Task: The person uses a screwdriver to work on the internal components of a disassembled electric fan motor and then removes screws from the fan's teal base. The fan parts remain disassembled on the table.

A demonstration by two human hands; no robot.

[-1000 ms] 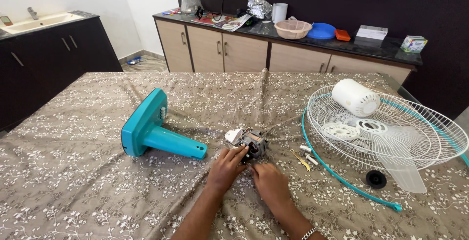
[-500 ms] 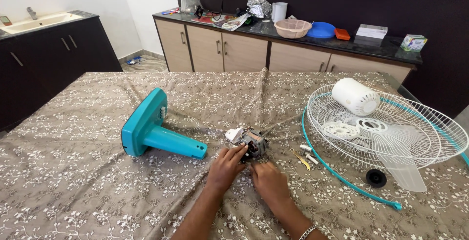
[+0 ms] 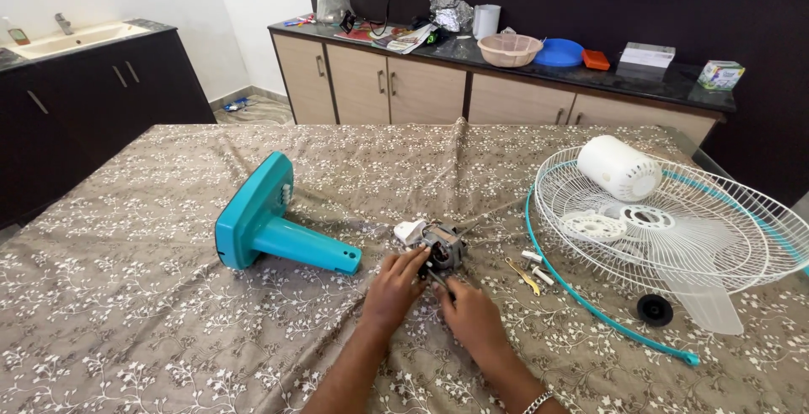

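Note:
A small bare fan motor [image 3: 441, 248] with a white part on its left lies on the patterned cloth in the middle of the table [image 3: 126, 313]. My left hand [image 3: 394, 288] rests against the motor's near left side, fingers touching it. My right hand [image 3: 468, 315] sits just right of it, fingertips at the motor's front; whether a thin tool is pinched there is unclear. A teal fan base with its stem [image 3: 270, 229] lies on its side to the left.
At right lie a white wire fan guard [image 3: 674, 220] with a white motor cover [image 3: 619, 167], clear blades and a teal rim ring [image 3: 590, 304]. Small screws and a clip [image 3: 529, 269] and a black knob [image 3: 654, 309] lie nearby. Cabinets with clutter stand behind.

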